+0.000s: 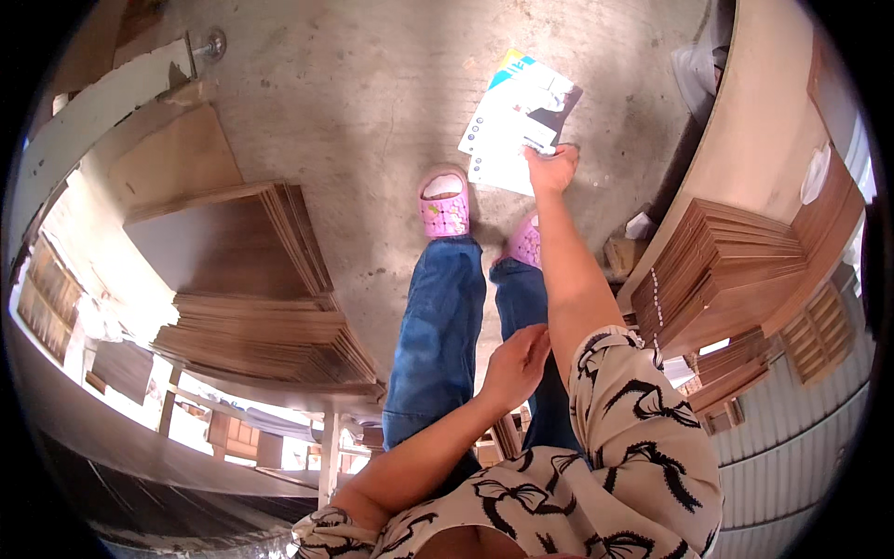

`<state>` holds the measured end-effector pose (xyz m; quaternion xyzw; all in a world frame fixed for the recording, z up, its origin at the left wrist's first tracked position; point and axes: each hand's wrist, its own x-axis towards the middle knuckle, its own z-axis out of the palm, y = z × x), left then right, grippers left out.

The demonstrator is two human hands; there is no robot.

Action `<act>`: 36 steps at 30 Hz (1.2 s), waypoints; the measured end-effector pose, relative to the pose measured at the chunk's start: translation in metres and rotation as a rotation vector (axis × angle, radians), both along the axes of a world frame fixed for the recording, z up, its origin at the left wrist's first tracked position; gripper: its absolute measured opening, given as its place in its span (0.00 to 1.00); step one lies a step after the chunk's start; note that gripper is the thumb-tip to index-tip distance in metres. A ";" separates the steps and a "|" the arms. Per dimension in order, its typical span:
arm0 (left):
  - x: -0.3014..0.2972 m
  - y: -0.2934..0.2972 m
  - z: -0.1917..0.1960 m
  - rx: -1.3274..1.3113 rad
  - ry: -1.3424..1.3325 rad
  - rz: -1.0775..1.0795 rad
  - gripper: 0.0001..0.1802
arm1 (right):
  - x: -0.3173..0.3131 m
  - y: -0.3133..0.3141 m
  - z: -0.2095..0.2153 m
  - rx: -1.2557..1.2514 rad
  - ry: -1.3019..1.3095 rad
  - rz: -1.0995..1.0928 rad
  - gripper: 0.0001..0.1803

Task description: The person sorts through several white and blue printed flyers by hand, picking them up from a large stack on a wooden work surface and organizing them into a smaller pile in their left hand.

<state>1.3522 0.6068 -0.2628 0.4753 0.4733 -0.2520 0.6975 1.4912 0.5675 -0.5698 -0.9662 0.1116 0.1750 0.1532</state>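
Two overlapping printed leaflets point(507, 130), white with blue, yellow and dark picture areas, are in my right hand point(553, 168). Its thumb and fingers pinch their lower right edge, low over the concrete floor and just ahead of my pink clogs point(445, 207). Bent across my body, my left hand point(518, 368) rests above my thighs beside the right forearm. Its fingers are loosely curled together, with no object showing in them; the fingertips are partly hidden.
Stacked brown boards point(270, 326) fill a low table on my left. More brown panels point(712, 270) stand on a wooden surface to the right. Around my feet lies the grey concrete floor point(372, 102). A small block point(622, 256) sits by the right-hand edge.
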 end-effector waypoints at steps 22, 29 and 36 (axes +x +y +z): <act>-0.099 0.041 0.182 -0.563 -0.204 1.104 0.54 | 0.043 -0.042 0.475 0.694 1.452 0.288 0.26; -0.106 -0.069 0.251 -0.147 -0.103 1.584 0.19 | -0.021 0.001 0.512 0.391 1.717 0.669 0.23; -0.043 -0.113 0.289 0.169 -0.181 2.055 0.19 | 0.019 0.062 0.537 -0.214 1.825 1.174 0.20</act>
